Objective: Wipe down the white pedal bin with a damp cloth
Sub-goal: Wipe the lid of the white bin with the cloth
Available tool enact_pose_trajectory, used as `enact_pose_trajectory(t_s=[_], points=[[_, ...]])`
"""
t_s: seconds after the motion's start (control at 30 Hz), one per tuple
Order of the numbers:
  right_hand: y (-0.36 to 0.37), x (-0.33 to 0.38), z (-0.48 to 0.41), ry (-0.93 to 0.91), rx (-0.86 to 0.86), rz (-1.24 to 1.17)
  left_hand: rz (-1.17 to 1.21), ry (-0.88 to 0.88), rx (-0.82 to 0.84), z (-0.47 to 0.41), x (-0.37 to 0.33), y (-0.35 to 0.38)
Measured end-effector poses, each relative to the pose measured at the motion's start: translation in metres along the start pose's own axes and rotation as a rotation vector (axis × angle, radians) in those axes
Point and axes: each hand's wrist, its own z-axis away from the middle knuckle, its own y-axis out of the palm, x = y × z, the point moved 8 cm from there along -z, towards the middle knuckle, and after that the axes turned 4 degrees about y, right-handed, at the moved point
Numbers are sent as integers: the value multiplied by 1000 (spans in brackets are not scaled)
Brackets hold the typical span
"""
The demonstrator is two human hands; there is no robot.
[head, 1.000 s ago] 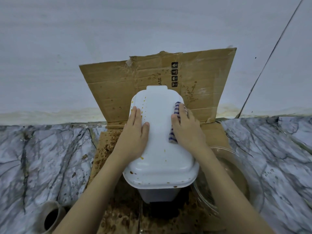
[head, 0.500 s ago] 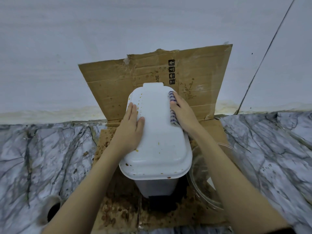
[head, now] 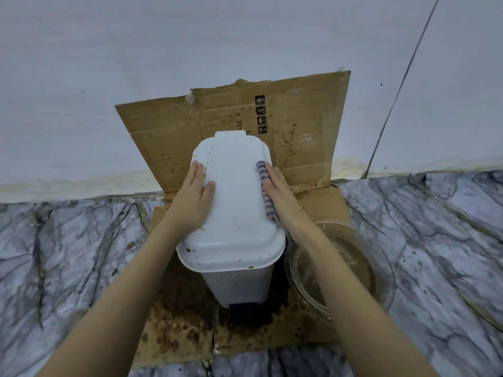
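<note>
The white pedal bin [head: 234, 213] stood upright on a sheet of stained cardboard [head: 177, 322] laid over the marble floor [head: 68, 254], with the back half of the cardboard folded up against the pale wall [head: 109, 63] behind it; its lid [head: 236, 186] was closed and speckled with brown spots along the left side and front rim; the dark pedal [head: 249, 312] showed at its foot. The left hand [head: 192, 200] lay flat on the left part of the lid, fingers straight and together, holding nothing; the right hand [head: 280, 197] pressed a blue-striped cloth [head: 263, 183] against the lid's right edge, fingers stretched out along it rather than curled round it. A glass bowl [head: 381, 268] of murky brownish water sat just beside the bin on the right, partly under the right forearm.
</note>
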Motion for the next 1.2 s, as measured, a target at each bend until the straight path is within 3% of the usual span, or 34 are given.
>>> enact_pose_trajectory(t_s=[0.17, 0.37, 0.5, 0.77, 1.2], points=[[-5, -6, -32, 68, 19, -215, -24, 2, -3, 0, 1, 0], [-3, -24, 14, 122, -32, -376, -45, -2, -16, 0, 2, -1], [-5, -24, 38, 56, -34, -416, -55, -4, -15, 0, 2, -1], [-6, -19, -19, 55, 4, -340, -67, -12, -12, -2, 3, -1], [4, -33, 62, 21, -117, -344, -80, -19, -26, 1, 2, -2]])
